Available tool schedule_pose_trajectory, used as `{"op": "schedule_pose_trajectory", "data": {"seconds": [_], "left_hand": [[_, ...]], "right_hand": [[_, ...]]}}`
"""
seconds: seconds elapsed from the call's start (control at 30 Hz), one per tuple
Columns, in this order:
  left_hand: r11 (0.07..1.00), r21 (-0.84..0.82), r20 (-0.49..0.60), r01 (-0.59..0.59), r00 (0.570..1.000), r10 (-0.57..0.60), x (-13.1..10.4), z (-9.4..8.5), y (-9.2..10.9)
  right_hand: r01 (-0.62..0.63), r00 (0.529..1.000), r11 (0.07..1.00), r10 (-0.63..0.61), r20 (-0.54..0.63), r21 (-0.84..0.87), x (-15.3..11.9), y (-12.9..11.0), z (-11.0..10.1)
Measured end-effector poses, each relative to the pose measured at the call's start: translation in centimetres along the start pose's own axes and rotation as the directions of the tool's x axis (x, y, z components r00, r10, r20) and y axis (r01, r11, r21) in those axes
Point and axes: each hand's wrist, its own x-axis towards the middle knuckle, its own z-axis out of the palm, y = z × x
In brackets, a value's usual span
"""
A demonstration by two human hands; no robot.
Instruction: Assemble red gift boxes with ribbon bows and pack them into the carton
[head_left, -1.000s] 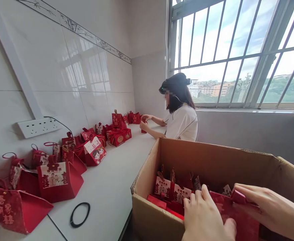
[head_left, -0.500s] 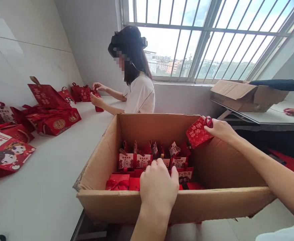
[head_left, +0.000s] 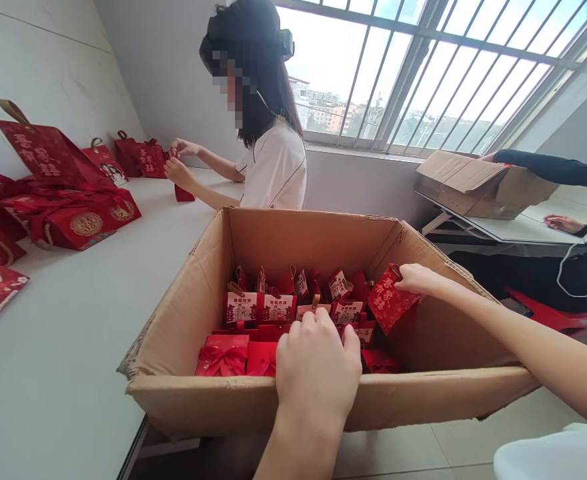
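In front of me stands a large open cardboard box (head_left: 198, 395). My left hand (head_left: 317, 367) is closed over its near rim, its fingers hooked inside. Hanging from my right hand (head_left: 414, 279) is a red gift box (head_left: 389, 305) with white lettering, tilted, pinched at its top; it is inside the cardboard box near the right side. Below and left of it, several small red gift boxes (head_left: 243, 308) with white printed fronts stand in rows. Flat red boxes with ribbon bows (head_left: 223, 357) lie nearest the front rim, partly hidden by my left hand.
On the white table (head_left: 68, 347) to my left are several red gift boxes (head_left: 81, 223). Beyond it a co-worker (head_left: 278, 167) handles a small red box. At the right, another person's dark sleeve (head_left: 548, 167) reaches to a second cardboard box (head_left: 461, 180) on a table.
My right hand has lowered the red gift box from the far right rim further into the cardboard box. My left hand keeps its hold on the near rim. The view has shifted slightly.
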Motion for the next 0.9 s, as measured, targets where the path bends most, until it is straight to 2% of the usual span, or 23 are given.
{"op": "schedule_pose_trajectory", "data": {"seconds": [0.1, 0.53, 0.9], "left_hand": [[1.000, -0.016, 0.004, 0.003, 1.000, -0.003, 0.0, 0.0, 0.1], [0.999, -0.035, -0.007, -0.017, 1.000, 0.017, -0.2, 0.1, 0.0], [0.999, -0.032, -0.021, -0.026, 0.999, 0.025, -0.1, 0.2, 0.1]], "right_hand": [[0.029, 1.000, 0.999, -0.029, 0.000, -0.018, 0.5, -0.6, 0.9], [0.121, 0.993, 0.989, -0.119, 0.023, -0.086, 1.4, -1.3, 2.1], [0.194, 0.981, 0.975, -0.193, 0.016, -0.110, -0.2, -2.8, 1.7]]}}
